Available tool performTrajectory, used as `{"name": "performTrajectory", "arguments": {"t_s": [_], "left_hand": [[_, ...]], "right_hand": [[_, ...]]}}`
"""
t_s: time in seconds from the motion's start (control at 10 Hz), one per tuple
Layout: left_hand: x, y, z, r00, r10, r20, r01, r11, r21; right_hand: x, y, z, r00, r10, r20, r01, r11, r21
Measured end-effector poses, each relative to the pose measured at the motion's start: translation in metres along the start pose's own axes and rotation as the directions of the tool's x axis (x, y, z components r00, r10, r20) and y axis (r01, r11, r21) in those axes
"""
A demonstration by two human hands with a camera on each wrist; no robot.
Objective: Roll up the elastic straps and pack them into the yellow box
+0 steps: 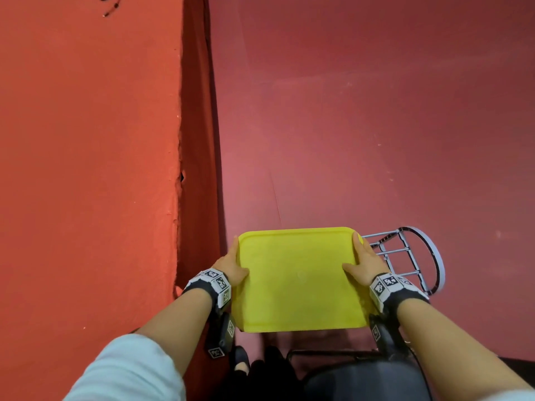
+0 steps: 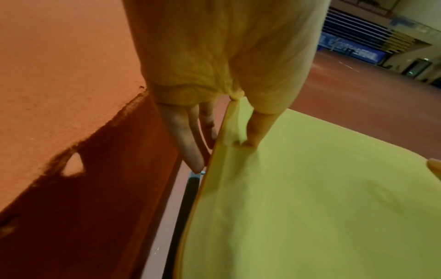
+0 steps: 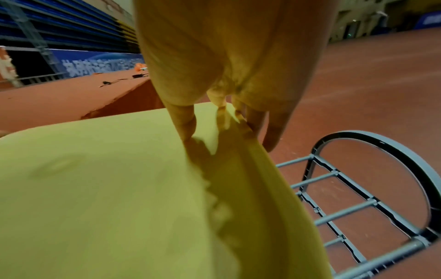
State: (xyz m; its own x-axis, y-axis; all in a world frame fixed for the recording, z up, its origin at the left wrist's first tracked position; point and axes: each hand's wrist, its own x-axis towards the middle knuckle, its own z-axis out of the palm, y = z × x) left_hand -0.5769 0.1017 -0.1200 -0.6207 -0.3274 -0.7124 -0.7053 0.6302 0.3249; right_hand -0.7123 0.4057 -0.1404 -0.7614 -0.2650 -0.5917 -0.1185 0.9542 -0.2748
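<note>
The yellow box (image 1: 301, 282) shows me its flat, rimmed top and hangs above the floor between my two hands. My left hand (image 1: 235, 263) holds its left edge: the thumb (image 2: 257, 128) presses on top and the fingers (image 2: 186, 141) run down the outside. On the opposite edge my right hand (image 1: 364, 259) holds the same way, thumb (image 3: 186, 122) on the yellow surface (image 3: 107, 188) and fingers over the rim. No elastic straps are in view. What is under or inside the box is hidden.
A raised orange platform (image 1: 86, 169) runs along the left, with a black cable (image 1: 108, 7) at its far end. A grey wire stool frame (image 1: 419, 256) lies on the dark red floor (image 1: 376, 125) right of the box. A black seat (image 1: 362, 377) is below me.
</note>
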Motion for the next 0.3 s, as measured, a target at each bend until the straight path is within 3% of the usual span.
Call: {"name": "performTrajectory", "arguments": {"t_s": [0.2, 0.3], "left_hand": [[-0.006, -0.005, 0.005, 0.999, 0.029, -0.025, -0.029, 0.999, 0.015], [-0.013, -0.022, 0.008, 0.996, -0.032, -0.079, 0.028, 0.998, -0.053]], "right_hand": [[-0.003, -0.003, -0.017, 0.99, 0.087, 0.111, -0.077, 0.993, -0.086], [-0.014, -0.011, -0.019, 0.992, 0.125, -0.022, -0.125, 0.992, 0.008]]}}
